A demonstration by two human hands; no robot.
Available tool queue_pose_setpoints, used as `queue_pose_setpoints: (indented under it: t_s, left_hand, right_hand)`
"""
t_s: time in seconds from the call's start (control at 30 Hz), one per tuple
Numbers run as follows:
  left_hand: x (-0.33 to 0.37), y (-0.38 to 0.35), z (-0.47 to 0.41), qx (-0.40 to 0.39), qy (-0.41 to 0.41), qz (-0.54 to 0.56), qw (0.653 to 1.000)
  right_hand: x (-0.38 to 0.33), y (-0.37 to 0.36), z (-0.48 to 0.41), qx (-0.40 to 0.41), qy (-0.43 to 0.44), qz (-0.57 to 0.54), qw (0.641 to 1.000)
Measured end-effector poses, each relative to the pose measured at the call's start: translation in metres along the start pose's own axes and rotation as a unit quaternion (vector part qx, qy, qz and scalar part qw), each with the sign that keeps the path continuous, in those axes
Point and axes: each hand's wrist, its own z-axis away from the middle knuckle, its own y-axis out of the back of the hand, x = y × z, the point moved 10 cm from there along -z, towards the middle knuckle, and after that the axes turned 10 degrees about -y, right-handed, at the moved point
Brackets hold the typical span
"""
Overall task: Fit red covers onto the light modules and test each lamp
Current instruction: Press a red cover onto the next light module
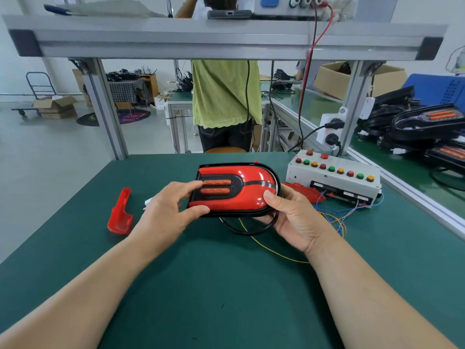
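Both hands hold a light module [249, 195] just above the green table [226, 285]. It has a black base, a glossy red cover on top and two orange strips in a black inset. My left hand [168, 210] grips its left end, with fingers beside the orange strips. My right hand [294, 217] wraps the rounded right end from below, thumb on the red cover. A black cable [241, 229] and a yellow wire [271, 250] hang beneath the module. A loose red cover [120, 215] lies on the table to the left. Another red cover [304, 191] lies partly hidden behind my right hand.
A white test box [334, 177] with red, green and yellow buttons stands at the right, coloured wires trailing from it. Black light modules [422, 124] are piled on the neighbouring bench at far right. An aluminium frame [221, 41] spans overhead. A person in a green shirt [224, 96] stands beyond the table.
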Motion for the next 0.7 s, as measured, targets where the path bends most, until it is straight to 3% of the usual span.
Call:
queue_pose_setpoints:
  t_s: [0.17,0.5,0.7]
  left_hand:
    - [0.027,0.004,0.004,0.05,-0.115,-0.056,0.991]
    - [0.058,-0.024,0.009,-0.008,-0.164,-0.079,0.983]
    - [0.069,-0.032,0.007,-0.024,-0.169,-0.039,0.985]
  right_hand:
    - [0.002,0.002,-0.002,0.002,-0.004,-0.01,1.0]
    - [0.009,-0.01,0.0,-0.003,-0.011,0.022,1.0]
    - [0.007,-0.018,0.002,-0.024,-0.003,0.027,0.999]
